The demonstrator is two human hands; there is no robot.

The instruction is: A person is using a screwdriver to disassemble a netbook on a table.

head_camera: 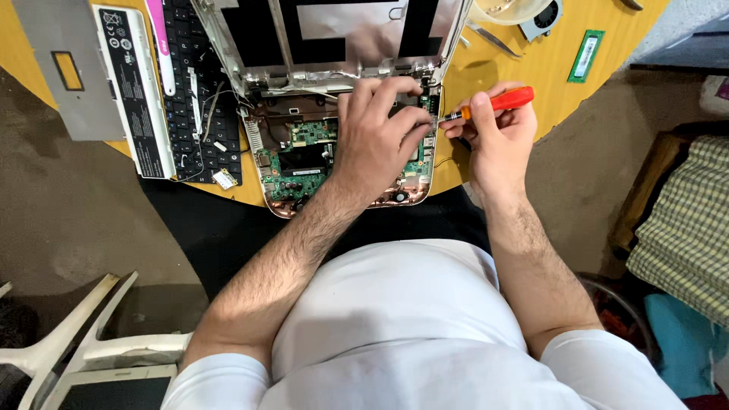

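An opened laptop base [267, 190] lies on the yellow round table [554, 83], its green circuit board [304, 159] exposed and its lid [334, 34] tilted back. My left hand [380, 129] rests on the board's right side, fingers curled near the hinge corner. My right hand [497, 137] holds a screwdriver with an orange handle [507, 100], its tip pointing left at the laptop's right edge beside my left fingers.
A detached black keyboard [201, 91] and a grey laptop cover [61, 68] lie at the table's left. A green memory stick [586, 55], a small fan [543, 19] and tweezers [493, 39] sit at the back right. White plastic chair parts [83, 334] stand lower left; checked cloth [687, 228] at right.
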